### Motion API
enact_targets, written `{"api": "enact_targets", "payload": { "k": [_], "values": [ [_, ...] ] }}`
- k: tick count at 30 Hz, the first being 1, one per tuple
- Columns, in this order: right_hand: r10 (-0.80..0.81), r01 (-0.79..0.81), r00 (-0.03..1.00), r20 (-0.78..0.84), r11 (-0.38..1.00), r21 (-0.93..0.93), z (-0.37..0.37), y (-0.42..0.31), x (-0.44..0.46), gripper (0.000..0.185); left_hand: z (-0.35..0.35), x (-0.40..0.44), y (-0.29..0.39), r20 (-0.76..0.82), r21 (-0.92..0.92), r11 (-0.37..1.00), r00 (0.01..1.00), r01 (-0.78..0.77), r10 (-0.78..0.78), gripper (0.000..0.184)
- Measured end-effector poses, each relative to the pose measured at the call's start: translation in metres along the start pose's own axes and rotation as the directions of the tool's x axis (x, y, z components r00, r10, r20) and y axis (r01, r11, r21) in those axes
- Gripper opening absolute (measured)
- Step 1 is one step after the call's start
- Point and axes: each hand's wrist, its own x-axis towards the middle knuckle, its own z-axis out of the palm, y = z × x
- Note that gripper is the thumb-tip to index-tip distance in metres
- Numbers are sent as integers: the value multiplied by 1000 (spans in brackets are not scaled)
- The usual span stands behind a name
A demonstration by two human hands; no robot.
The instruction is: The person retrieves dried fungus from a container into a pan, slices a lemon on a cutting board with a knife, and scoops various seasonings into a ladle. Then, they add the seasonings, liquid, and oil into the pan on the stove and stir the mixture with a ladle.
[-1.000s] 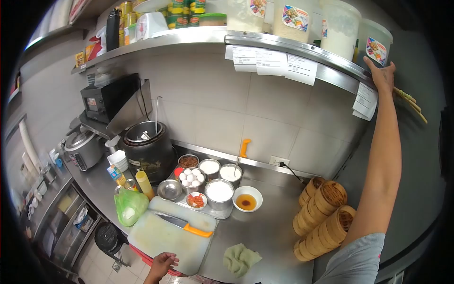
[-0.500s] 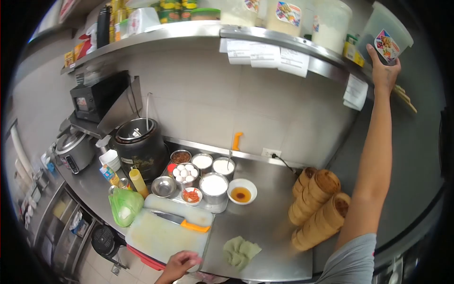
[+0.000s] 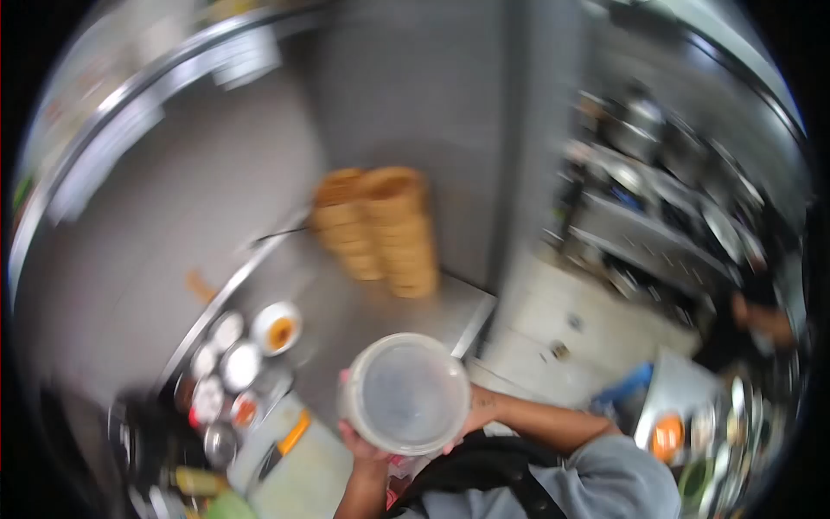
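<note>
Midway (left grip (image 3: 364, 443), right grip (image 3: 475, 408) touching): container (image 3: 406, 394).

motion blur smears the view, softening the bamboo steamers (image 3: 389, 233) and drawing the papers (image 3: 246, 56) into pale streaks; the tub (image 3: 413, 396) reads somewhat clearer. fisheye distortion bows the shelf edge (image 3: 112, 99), black fills the corners, and the floor (image 3: 540, 324) looks bright beside the dim grey panel (image 3: 415, 95).

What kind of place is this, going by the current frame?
Probably a commercial kitchen, maybe a restaurant's. Stacked bamboo steamers stand on a metal counter, an orange-handled knife lies on a cutting board, and blurred shelving at right seems to hold metal cookware.
</note>
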Motion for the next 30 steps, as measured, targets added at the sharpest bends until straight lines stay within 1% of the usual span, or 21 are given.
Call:
{"api": "enact_targets", "payload": {
  "k": [2,3,5,6,7,8,9,11,12,14,15,18,19,21,22,23,24,25,27,28,30],
  "values": [
    [67,-19,962,-264,984,178,-24,-18,-50,151,1,4,-30,68,-36,993,992,112,-110,92],
    [110,-31,915,-388,979,203,-30,-31,-73,146,11,8,-45,110,-40,981,977,188,-182,92],
    [78,-139,905,-417,983,-119,-44,-58,-116,140,38,19,-71,192,100,977,960,188,-204,98],
    [71,-142,887,-457,982,-124,-51,-70,-130,140,38,29,-89,207,31,957,935,287,-287,105],
    [116,-305,821,-558,916,-259,-59,-83,-144,137,45,38,-109,231,41,949,921,314,-315,105],
    [143,-471,741,-656,807,-356,-69,-92,-159,134,55,46,-130,273,124,934,893,336,-358,106],
    [131,-479,722,-679,803,-354,-80,-96,-173,134,69,55,-150,311,203,915,863,349,-398,107],
    [149,-606,561,-814,743,-282,-107,-106,-200,129,104,72,-193,346,228,897,829,380,-439,109],
    [143,-614,546,-825,739,-279,-124,-109,-215,129,119,81,-218,398,235,885,791,401,-465,109],
    [-42,-577,481,-876,736,-353,-154,-111,-244,119,149,95,-260,475,278,851,707,445,-525,108],
    [-44,-587,459,-887,734,-340,-166,-114,-257,119,165,101,-280,481,284,840,689,462,-542,108],
    [-115,-604,372,-921,724,-334,-205,-124,-288,110,198,115,-339,506,259,745,571,614,-646,107],
    [-133,-622,347,-929,708,-334,-216,-124,-298,108,204,119,-356,511,267,736,556,622,-656,107],
    [-149,-651,303,-941,689,-318,-231,-133,-313,105,215,121,-386,531,347,729,517,590,-671,94],
    [-180,-698,367,-913,595,-398,-239,-143,-318,105,218,122,-399,540,350,720,500,599,-678,94],
    [-199,-732,436,-878,488,-474,-244,-154,-322,104,220,122,-412,475,350,555,368,754,-799,85],
    [-189,-757,442,-877,446,-477,-246,-162,-321,102,224,122,-424,409,333,362,213,871,-888,80],
    [-191,-764,433,-881,441,-471,-251,-172,-325,102,227,125,-435,413,336,353,201,873,-888,80],
    [-147,-645,688,-710,324,-692,-269,-195,-332,102,236,134,-456,415,375,148,-22,915,-910,80],
    [-139,-654,681,-719,327,-682,-274,-205,-331,102,247,136,-462,446,391,145,-49,909,-894,78],
    [-68,-590,778,-624,260,-764,-286,-224,-325,101,252,143,-506,406,393,76,-99,916,-908,72]
  ]
}}
